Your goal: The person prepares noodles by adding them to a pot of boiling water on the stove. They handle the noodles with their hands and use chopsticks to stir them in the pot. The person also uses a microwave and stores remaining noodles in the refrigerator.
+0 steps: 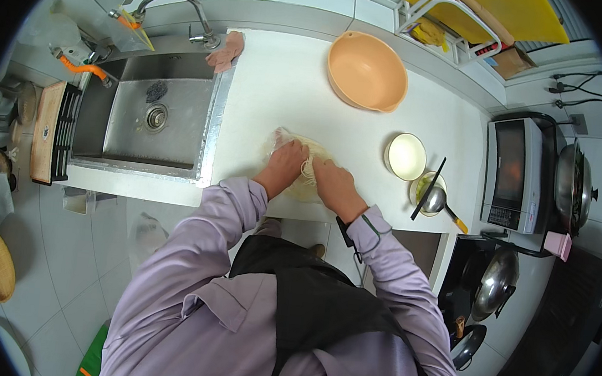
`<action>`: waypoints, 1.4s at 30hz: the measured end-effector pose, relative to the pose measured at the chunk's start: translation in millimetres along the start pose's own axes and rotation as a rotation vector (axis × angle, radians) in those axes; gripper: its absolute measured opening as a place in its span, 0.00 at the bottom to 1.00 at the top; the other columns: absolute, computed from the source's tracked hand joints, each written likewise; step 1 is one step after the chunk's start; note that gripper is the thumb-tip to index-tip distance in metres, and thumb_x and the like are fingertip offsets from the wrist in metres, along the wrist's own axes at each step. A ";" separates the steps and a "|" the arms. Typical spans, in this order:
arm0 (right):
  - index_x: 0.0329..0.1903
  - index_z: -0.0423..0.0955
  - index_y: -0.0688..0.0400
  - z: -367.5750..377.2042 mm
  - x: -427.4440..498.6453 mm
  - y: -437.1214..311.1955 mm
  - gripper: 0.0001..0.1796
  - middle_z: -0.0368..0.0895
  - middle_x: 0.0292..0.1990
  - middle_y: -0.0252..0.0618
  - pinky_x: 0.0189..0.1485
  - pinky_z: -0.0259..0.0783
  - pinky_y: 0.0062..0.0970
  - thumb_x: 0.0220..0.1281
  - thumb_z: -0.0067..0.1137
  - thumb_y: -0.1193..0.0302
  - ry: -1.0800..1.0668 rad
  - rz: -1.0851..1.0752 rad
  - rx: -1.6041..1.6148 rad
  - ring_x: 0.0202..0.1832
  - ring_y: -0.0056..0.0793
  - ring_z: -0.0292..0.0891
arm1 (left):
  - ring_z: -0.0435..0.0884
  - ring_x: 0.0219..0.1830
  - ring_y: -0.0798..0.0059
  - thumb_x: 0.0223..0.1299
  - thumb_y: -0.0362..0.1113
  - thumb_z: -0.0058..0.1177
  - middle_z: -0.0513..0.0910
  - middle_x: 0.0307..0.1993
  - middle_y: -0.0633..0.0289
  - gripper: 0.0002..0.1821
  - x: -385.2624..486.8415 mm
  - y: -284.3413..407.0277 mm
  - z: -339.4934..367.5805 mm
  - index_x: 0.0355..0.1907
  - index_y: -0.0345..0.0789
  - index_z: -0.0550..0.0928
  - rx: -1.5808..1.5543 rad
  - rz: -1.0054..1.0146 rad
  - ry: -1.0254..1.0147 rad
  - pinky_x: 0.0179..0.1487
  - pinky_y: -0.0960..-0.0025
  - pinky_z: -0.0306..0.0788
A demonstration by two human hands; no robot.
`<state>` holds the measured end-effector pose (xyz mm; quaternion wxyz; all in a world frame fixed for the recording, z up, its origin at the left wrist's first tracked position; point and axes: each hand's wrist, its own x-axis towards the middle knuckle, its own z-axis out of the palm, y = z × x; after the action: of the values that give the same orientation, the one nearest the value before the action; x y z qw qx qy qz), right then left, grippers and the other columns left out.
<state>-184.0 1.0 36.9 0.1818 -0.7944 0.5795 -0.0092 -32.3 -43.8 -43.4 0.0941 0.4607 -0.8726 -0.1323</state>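
Pale noodles (pixel 308 170) lie in an opened clear plastic bag (pixel 283 135) near the front edge of the white counter. My left hand (pixel 286 164) is closed on the bag from the left, its fingertips at the noodles. From the right, my right hand (pixel 338 185) grips the noodles with curled fingers. Both hands hide part of the bag and its contents. To the right stand an empty cream bowl (pixel 405 156) and a smaller bowl (pixel 420 185) with greenish contents. Black chopsticks (pixel 430 187) and a metal ladle (pixel 434 201) rest across the smaller bowl.
An orange plastic basin (pixel 367 71) stands at the back. Left is a steel sink (pixel 183 118) with a faucet (pixel 198 12) and a pink cloth (pixel 227 52) on its rim. A microwave (pixel 512 171) sits right, beyond the bowls. A rack (pixel 454 27) holds a yellow cutting board (pixel 530 17).
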 end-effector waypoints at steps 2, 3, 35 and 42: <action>0.45 0.68 0.60 -4.6 -7.3 -4.9 0.11 0.77 0.35 0.50 0.37 0.74 0.48 0.58 0.47 0.78 0.014 0.041 0.033 0.34 0.53 0.78 | 0.80 0.42 0.60 0.58 0.31 0.47 0.77 0.34 0.56 0.05 -1.8 0.3 0.8 0.36 0.37 0.75 -0.048 -0.017 0.051 0.58 0.45 0.67; 0.45 0.68 0.60 -6.4 -10.1 -7.1 0.12 0.77 0.35 0.51 0.37 0.74 0.48 0.57 0.48 0.78 0.027 0.061 0.054 0.34 0.54 0.78 | 0.80 0.41 0.60 0.57 0.31 0.48 0.77 0.33 0.56 0.04 -3.7 1.6 1.0 0.36 0.37 0.75 -0.038 -0.016 0.084 0.55 0.49 0.70; 0.52 0.67 0.62 -91.1 -9.4 -38.2 0.18 0.77 0.41 0.41 0.41 0.77 0.30 0.57 0.44 0.80 0.607 0.268 1.859 0.39 0.31 0.78 | 0.71 0.61 0.57 0.59 0.31 0.53 0.77 0.54 0.51 0.25 -32.9 20.4 -34.3 0.60 0.36 0.69 -0.657 -0.049 0.051 0.70 0.38 0.45; 0.47 0.71 0.63 -127.9 -35.6 -19.3 0.16 0.78 0.38 0.42 0.40 0.78 0.33 0.55 0.43 0.78 0.809 0.256 1.826 0.36 0.33 0.78 | 0.77 0.51 0.54 0.67 0.39 0.43 0.82 0.41 0.51 0.14 -39.2 5.5 -39.5 0.50 0.35 0.74 -0.441 -0.156 -0.085 0.64 0.41 0.56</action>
<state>-206.8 3.3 169.2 0.5103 -0.2201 0.4497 -0.6992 -3.4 -14.0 -5.8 0.1452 0.4892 -0.7874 -0.3458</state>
